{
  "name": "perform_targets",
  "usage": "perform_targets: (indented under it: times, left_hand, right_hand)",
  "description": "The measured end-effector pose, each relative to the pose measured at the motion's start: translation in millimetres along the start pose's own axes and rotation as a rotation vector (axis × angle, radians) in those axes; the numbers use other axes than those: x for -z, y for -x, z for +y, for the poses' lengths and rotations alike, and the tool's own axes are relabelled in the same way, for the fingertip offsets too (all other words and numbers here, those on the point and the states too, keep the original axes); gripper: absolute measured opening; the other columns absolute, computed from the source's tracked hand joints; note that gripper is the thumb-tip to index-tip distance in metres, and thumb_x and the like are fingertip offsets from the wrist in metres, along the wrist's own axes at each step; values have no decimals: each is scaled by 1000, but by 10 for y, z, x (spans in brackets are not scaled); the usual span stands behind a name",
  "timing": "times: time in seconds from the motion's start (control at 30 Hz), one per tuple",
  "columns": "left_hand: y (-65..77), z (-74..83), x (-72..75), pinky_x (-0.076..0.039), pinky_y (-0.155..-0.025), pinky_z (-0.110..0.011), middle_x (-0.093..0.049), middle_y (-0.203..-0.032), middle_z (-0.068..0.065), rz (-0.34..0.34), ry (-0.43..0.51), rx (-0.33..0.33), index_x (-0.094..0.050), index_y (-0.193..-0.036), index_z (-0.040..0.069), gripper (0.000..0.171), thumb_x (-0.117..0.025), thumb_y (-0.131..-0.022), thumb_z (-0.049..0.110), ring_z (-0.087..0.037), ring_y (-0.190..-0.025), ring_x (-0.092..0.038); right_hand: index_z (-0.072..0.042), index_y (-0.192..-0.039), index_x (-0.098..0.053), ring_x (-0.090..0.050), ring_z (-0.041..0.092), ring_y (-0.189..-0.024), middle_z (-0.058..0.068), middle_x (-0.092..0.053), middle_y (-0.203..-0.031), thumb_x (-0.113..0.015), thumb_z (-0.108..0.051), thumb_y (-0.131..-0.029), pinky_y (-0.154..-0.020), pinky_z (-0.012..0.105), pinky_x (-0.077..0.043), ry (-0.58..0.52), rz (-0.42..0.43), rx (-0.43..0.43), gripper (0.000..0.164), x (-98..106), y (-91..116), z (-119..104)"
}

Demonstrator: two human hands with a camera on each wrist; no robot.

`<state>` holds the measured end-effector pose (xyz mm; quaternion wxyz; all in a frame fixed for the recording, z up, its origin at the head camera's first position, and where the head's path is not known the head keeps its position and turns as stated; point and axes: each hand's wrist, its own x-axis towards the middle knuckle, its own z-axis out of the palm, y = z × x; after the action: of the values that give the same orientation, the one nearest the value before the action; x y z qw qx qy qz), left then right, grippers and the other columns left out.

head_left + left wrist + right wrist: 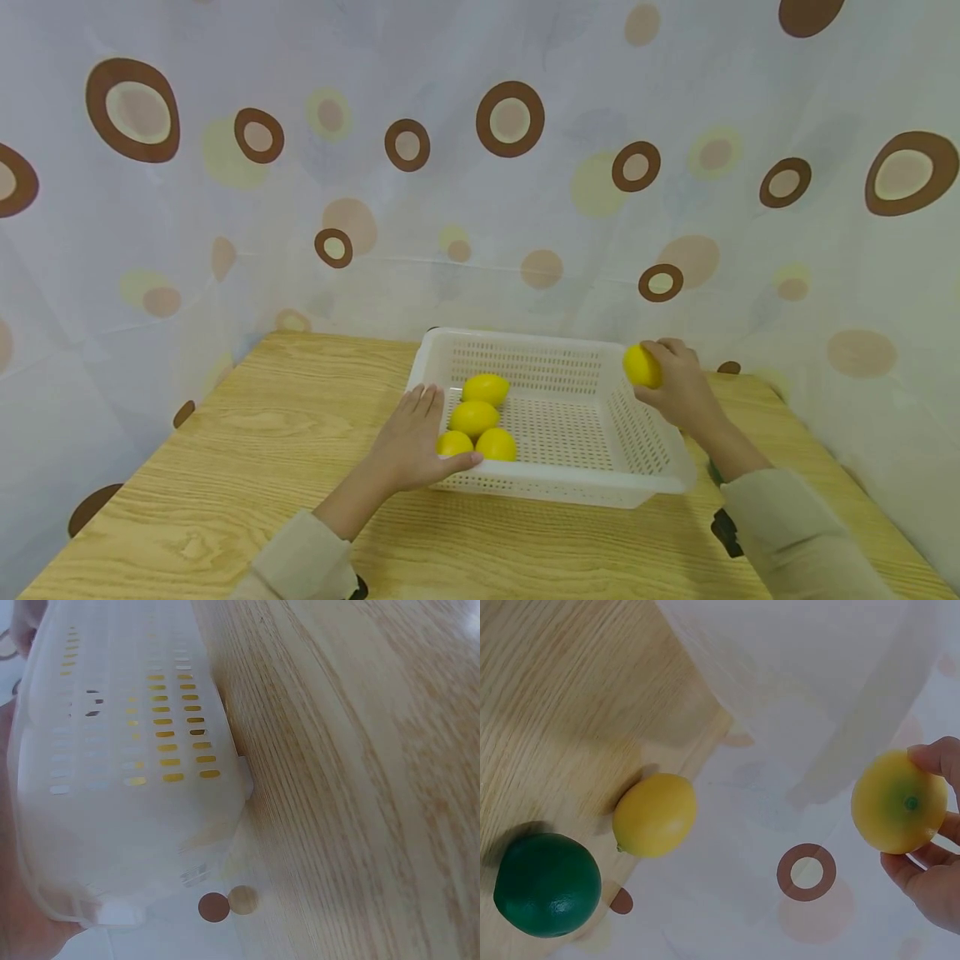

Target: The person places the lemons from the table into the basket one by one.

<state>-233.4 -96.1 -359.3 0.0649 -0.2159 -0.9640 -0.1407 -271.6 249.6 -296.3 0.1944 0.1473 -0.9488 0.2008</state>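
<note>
My right hand [686, 393] pinches a yellow lemon [640, 367] between thumb and fingers, raised over the right rim of a white perforated plastic basket [577, 475]. In the right wrist view the held lemon [891, 801] shows a greenish stem end. My left hand [408, 440] rests on the basket's left front corner, its fingers over the left rim and thumb along the front rim. Several lemons [480, 417] lie together at the basket's left end. Through the basket's slots, yellow shows in the left wrist view.
Right of the basket, the right wrist view shows another lemon [656, 815] and a dark green round fruit [547, 885] on the wooden table [300, 400]. My right arm mostly hides them in the head view. A curtain with printed circles [450, 200] hangs behind the table.
</note>
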Motion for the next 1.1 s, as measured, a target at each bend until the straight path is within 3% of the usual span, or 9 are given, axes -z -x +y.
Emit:
perform_targets:
  times: [0.67,1.1]
  left_hand:
    - [4,-5,-4,-16,-117,-46,-25,-149,-26,6,6,-3,-25,-141,-10,99,-46,-83,66,-39,-141,-19]
    - [1,-8,-14,-16,-117,-46,-26,-149,-26,8,-1,-2,-25,-141,-11,99,-46,-83,66,-39,-141,-19]
  right_hand:
    - [15,-123,-47,-43,49,-107,35,-45,-120,-66,-2,-75,-86,58,-48,-30,-80,24,55,-237,-97,-72]
    - [13,-122,-50,-52,39,-97,31,-50,-115,-71,-4,-73,-84,52,-49,15,-246,29,56,-363,-49,-52]
